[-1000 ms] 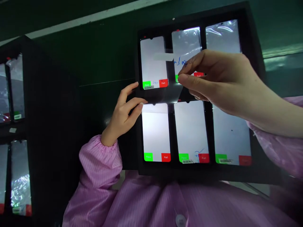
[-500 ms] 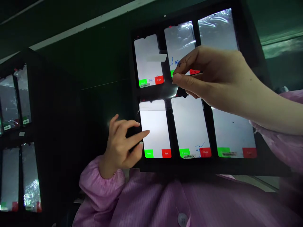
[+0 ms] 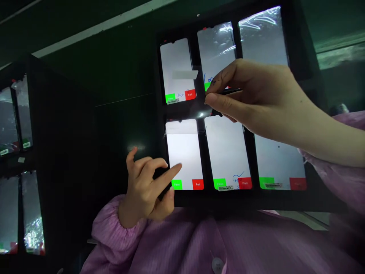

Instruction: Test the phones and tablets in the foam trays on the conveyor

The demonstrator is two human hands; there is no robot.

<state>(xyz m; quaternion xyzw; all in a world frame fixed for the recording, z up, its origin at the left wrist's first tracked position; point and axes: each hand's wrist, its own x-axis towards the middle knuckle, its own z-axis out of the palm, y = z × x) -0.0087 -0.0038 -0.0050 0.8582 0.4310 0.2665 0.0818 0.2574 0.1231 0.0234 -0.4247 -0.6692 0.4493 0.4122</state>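
Observation:
Several lit phone screens lie in two rows on a dark tray [image 3: 182, 199], each with green Pass and red Fail boxes where visible. Over the lower left screen [image 3: 185, 152] reaches the index finger of my left hand [image 3: 149, 186], fingers apart and holding nothing; whether the fingertip touches the glass, I cannot tell. My right hand [image 3: 253, 91] pinches the edge of a clear film [image 3: 182, 127] between thumb and index finger. The film spans from the upper left screen [image 3: 173, 57] to the top of the lower left one, and carries a whitish tab [image 3: 185, 74].
To the left stands another dark tray [image 3: 35, 152] with more lit screens [image 3: 8, 209]. A small pale piece [image 3: 21, 160] lies between its rows. Wrinkled film covers the upper right screen [image 3: 262, 34]. A pale strip [image 3: 99, 28] runs along the back.
My left hand has moved slightly down, its index finger lower on the screen. My right hand keeps its pinch on the film and has shifted slightly left. The view has shifted a little.

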